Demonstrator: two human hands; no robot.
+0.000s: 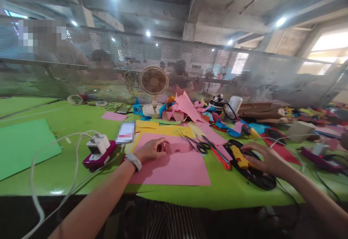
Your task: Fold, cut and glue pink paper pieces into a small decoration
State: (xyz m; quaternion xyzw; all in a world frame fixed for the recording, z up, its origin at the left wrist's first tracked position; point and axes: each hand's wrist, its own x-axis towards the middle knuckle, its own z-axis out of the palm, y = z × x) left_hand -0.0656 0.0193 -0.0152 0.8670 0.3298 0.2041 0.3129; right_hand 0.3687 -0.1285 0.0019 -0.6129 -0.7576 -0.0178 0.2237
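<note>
My left hand point(153, 148), with a white band on the wrist, pinches the end of a small folded pink paper piece point(181, 147). Beneath it lies a large pink paper sheet point(171, 170), which overlaps yellow paper. My right hand point(263, 157) is closed around the grip of a yellow glue gun point(239, 156), which rests on a black oval tray point(262, 182). Between my hands lie black scissors point(202, 146) and a red-and-black utility knife point(221, 155), touching the right side of the pink sheet.
A purple power strip point(100, 157) with white plugs and cables sits at left, near a phone point(126, 132). Green card point(24, 148) covers the far left. A small fan point(153, 86) and heaped paper scraps point(187, 108) stand before a perforated metal screen point(114, 72).
</note>
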